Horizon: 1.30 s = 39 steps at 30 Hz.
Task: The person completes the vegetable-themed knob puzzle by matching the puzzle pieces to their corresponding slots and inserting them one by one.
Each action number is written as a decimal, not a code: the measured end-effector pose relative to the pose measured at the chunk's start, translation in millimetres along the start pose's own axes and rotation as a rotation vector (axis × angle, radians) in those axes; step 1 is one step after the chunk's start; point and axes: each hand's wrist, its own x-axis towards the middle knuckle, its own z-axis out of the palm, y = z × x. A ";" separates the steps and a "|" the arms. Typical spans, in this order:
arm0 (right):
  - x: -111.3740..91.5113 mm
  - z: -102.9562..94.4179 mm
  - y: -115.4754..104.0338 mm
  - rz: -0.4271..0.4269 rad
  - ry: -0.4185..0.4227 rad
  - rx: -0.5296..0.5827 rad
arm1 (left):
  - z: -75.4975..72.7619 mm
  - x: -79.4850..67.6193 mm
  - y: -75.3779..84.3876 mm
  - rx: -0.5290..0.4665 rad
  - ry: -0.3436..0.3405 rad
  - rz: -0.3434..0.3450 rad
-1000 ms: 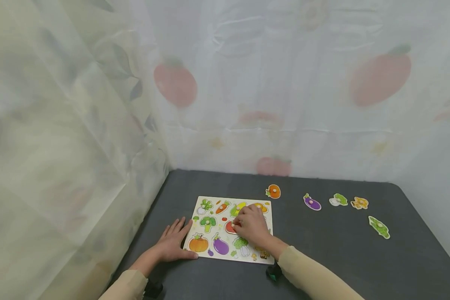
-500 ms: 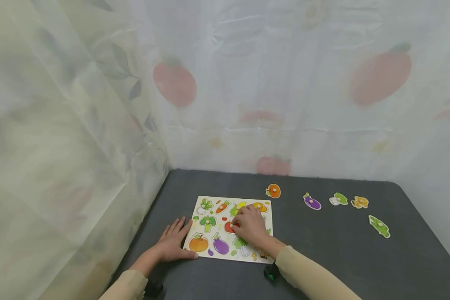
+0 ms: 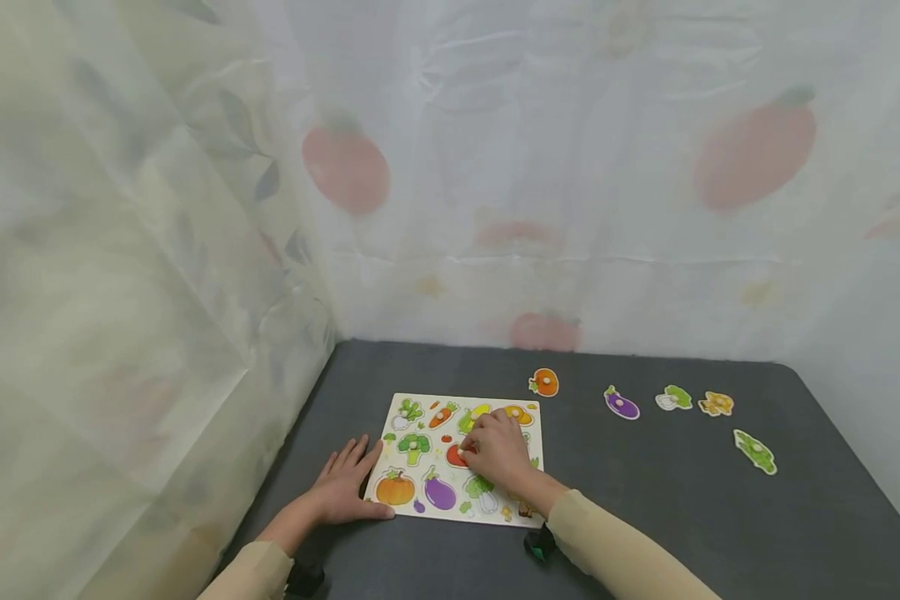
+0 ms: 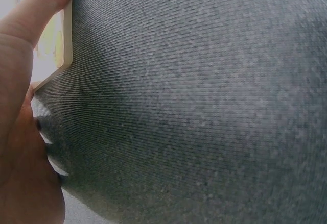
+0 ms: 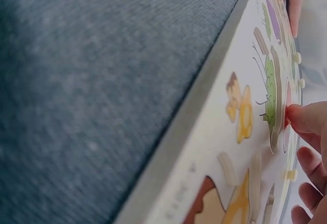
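Note:
A white vegetable puzzle board (image 3: pixel 442 513) lies flat on the dark table. My right hand (image 3: pixel 501 450) is over its middle, thumb and fingertips pinching the knob of a red tomato puzzle piece (image 3: pixel 453 456), partly hidden by the fingers. The piece lies at the tomato spot; I cannot tell if it is fully seated. My left hand (image 3: pixel 345 485) rests at the board's left edge with fingers spread, its thumb (image 4: pixel 38 7) on the near left corner. Knobbed pieces, including a carrot (image 3: pixel 442 415) and a broccoli (image 3: pixel 414 448), sit in the board.
Loose knobbed pieces lie beyond and right of the board: a pumpkin (image 3: pixel 544 382), an eggplant (image 3: pixel 622 403), a bok choy (image 3: pixel 674 398), a yellow-brown piece (image 3: pixel 717 404) and a long green piece (image 3: pixel 755 452). Patterned curtains (image 3: pixel 450 208) hang behind and left of the table (image 3: pixel 645 500).
My right hand has shifted slightly left with the tomato piece, and more of the tomato shows beside the fingers. The left hand has stayed on the board's edge.

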 end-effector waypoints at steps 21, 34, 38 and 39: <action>-4.7 -26.9 22.0 0.038 0.013 0.072 | 2.0 2.1 -3.1 -0.016 0.000 0.017; -54.1 -98.7 150.4 0.171 0.225 0.038 | 6.1 1.9 -6.1 -0.026 0.033 0.035; -92.3 -125.5 202.7 0.256 0.245 -0.018 | 6.1 0.9 -6.2 -0.040 0.044 0.045; -102.9 -133.1 214.7 0.288 0.245 -0.030 | 6.0 0.8 -6.3 -0.042 0.046 0.047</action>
